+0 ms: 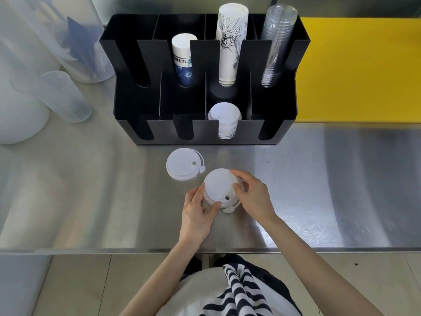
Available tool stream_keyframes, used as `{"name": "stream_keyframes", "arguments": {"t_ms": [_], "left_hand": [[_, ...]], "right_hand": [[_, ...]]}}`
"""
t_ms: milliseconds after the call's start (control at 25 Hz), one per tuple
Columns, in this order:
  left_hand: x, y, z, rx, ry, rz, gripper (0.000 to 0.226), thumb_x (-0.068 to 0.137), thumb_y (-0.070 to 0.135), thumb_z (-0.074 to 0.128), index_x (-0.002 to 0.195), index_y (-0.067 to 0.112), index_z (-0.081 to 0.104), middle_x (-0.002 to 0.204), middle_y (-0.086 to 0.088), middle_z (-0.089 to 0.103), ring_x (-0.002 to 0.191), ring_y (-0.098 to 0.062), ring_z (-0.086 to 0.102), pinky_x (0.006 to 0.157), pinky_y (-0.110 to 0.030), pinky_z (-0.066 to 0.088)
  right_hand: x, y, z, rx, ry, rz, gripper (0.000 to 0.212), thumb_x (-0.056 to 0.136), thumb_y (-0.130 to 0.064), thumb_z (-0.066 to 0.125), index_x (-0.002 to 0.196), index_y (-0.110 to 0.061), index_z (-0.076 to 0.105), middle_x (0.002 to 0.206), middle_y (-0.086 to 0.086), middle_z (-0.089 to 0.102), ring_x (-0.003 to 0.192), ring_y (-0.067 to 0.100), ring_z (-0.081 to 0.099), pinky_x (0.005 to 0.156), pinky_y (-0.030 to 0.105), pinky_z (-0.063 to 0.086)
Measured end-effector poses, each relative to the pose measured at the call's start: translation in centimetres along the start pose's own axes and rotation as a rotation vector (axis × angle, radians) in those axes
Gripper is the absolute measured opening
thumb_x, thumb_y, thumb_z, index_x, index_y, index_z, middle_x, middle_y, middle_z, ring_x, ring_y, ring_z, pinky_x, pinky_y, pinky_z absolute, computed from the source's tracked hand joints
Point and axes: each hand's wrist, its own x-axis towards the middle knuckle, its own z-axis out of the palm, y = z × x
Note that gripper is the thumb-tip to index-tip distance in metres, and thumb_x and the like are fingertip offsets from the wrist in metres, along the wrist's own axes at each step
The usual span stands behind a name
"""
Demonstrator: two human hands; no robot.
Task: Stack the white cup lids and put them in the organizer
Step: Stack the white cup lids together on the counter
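Note:
A short stack of white cup lids [219, 187] stands on the steel counter, its top lid showing a small sip hole. My left hand [198, 210] grips the stack's left and near side. My right hand [252, 195] holds its right side, fingers curled over the rim. One loose white lid [184, 164] lies flat on the counter just left of and beyond the stack. The black organizer [273, 126] stands behind them. Its third front slot from the left holds a stack of white lids [224, 117].
The organizer's back slots hold a blue-printed paper cup stack [182, 58], a tall white printed cup stack [230, 42] and clear plastic cups [276, 44]. Translucent plastic jugs [57, 94] stand at the left. A yellow mat [360, 69] lies at the right. The counter edge [319, 249] runs near me.

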Motion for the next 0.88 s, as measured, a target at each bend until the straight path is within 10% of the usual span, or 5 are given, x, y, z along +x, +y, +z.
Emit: {"name": "stream_keyframes", "arguments": {"t_ms": [880], "left_hand": [[2.6, -0.8, -2.3, 0.170, -0.138, 0.110, 0.054, 0.081, 0.023, 0.061, 0.130, 0.020, 0.041, 0.131, -0.006, 0.049, 0.109, -0.032, 0.050, 0.098, -0.036, 0.041]], "right_hand": [[-1.6, 0.3, 0.8, 0.041, 0.012, 0.027, 0.038, 0.083, -0.015, 0.059, 0.121, -0.019, 0.052, 0.125, 0.004, 0.059, 0.112, 0.020, 0.055, 0.100, 0.032, 0.044]]}}
